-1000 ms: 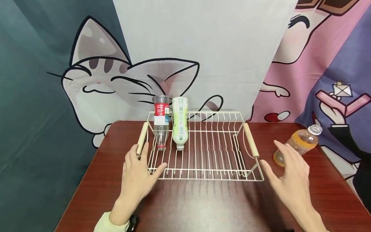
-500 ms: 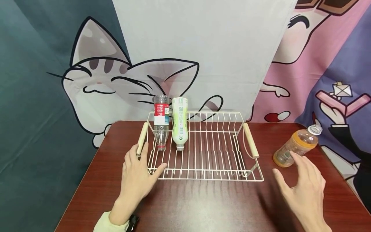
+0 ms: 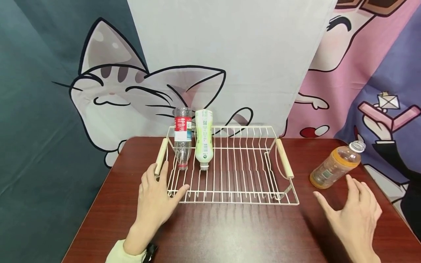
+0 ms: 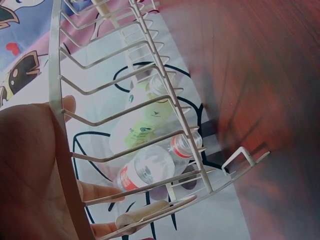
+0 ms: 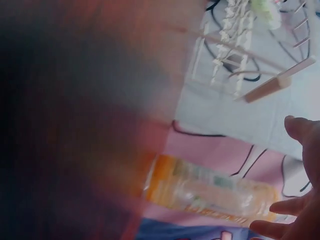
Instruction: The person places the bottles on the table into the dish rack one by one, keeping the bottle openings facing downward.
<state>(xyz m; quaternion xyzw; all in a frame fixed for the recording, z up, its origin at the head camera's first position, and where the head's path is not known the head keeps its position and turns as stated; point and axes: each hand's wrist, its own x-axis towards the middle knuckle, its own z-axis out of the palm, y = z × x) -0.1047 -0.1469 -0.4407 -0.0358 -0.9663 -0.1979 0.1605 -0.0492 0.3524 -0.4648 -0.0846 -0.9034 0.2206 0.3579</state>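
A cream wire dish rack [image 3: 230, 192] with wooden handles stands on the table. In its left part, a clear bottle with a red label [image 3: 182, 129] and a pale green bottle [image 3: 204, 140] lean neck down side by side. My left hand [image 3: 158, 204] is at the rack's front left corner, fingertips right at the left handle [image 3: 161, 157], thumb spread apart. To the right of the rack stands a clear plastic bottle with orange bands [image 3: 335, 166], tilted in view. My right hand [image 3: 353, 215] hovers just in front of it, fingers and thumb apart, holding nothing.
The dark red wooden table [image 3: 230, 233] stretches in front of the rack. A cloth backdrop [image 3: 256, 65] with cartoon drawings hangs directly behind the table. The rack's right wooden handle [image 3: 284, 159] lies between the rack and the orange-banded bottle.
My right hand has moved right and toward me, from beside the rack's right handle to in front of the orange-banded bottle, uncovering it. The left hand, rack and bottles have stayed put.
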